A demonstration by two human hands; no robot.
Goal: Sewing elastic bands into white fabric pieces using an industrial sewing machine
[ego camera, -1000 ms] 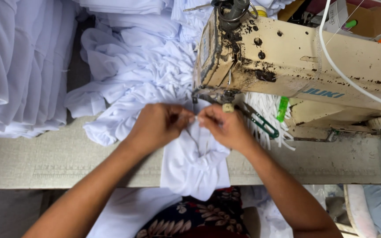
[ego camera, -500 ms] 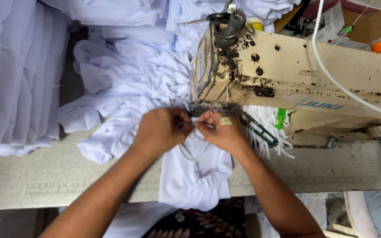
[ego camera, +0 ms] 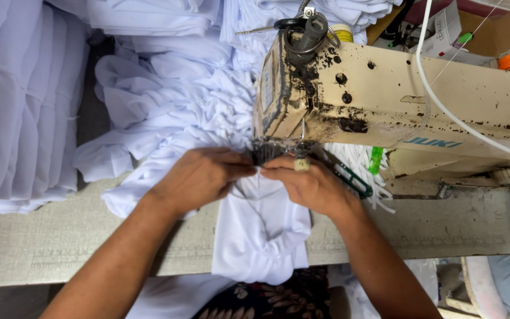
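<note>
A white garment piece (ego camera: 261, 236) lies on the sewing table and hangs over its front edge. My left hand (ego camera: 199, 177) pinches its top edge from the left, right at the needle area of the worn cream sewing machine (ego camera: 396, 100). My right hand (ego camera: 308, 183) pinches the same edge from the right, fingertips meeting the left hand's under the machine head. The needle and presser foot are mostly hidden by my fingers.
Crumpled white fabric (ego camera: 166, 100) is heaped behind the machine. Folded white pieces are stacked (ego camera: 13, 112) at the left. Green-handled snips (ego camera: 352, 177) and white strips lie right of my right hand. The grey table edge (ego camera: 60, 248) runs across the front.
Both hands have pushed the garment's edge forward, up under the machine head. The view has shifted closer to the machine.
</note>
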